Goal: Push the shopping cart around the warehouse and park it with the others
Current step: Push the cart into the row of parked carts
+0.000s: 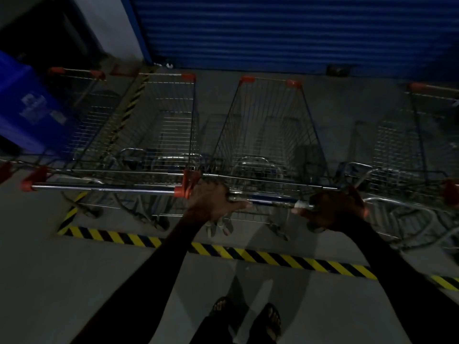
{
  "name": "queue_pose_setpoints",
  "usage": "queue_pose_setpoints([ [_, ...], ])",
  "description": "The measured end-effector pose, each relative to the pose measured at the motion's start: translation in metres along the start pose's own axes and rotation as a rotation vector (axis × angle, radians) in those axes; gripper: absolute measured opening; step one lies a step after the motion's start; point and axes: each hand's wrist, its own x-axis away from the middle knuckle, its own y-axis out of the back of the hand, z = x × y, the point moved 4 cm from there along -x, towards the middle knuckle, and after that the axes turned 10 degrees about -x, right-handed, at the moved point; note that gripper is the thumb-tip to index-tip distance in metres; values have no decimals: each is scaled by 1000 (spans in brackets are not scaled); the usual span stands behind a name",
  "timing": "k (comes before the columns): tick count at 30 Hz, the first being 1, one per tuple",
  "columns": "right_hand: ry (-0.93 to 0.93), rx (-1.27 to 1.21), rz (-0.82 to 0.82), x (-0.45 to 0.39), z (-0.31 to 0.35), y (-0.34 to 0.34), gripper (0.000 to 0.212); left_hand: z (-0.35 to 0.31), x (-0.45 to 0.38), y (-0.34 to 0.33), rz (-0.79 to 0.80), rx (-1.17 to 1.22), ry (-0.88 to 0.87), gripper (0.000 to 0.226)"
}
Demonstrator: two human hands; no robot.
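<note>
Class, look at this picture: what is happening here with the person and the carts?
A person holds the handle bar of a shopping cart with both hands, the left hand near its left end and the right hand near its right end. The cart stands inside the yellow-and-black floor tape, facing a blue roller shutter, in a row with other carts: one close on its left and another on its right. It looks parked or nearly so.

Hands: left hand (214,202) and right hand (335,209) grip the handle of the silver wire shopping cart (269,135).
Neighbours: parked wire carts (159,135) on both sides.
Floor: yellow-black striped tape (273,258).
</note>
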Motion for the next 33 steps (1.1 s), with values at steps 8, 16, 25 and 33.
queue_pose_setpoints([
  [8, -32, 33, -57, 1, 0, 4, 99, 1, 2, 2, -4, 23, -9, 102],
  [16, -68, -51, -41, -10, -8, -12, 106, 1, 5, 5, 19, 63, -3, 105],
  [25, 93, -193, -101, -15, 8, -22, 95, 8, 8, 4, -23, 50, 24, 112],
  [33, 76, -213, 16, -6, 22, -1, 86, 15, 3, -8, -50, 46, 1, 105],
])
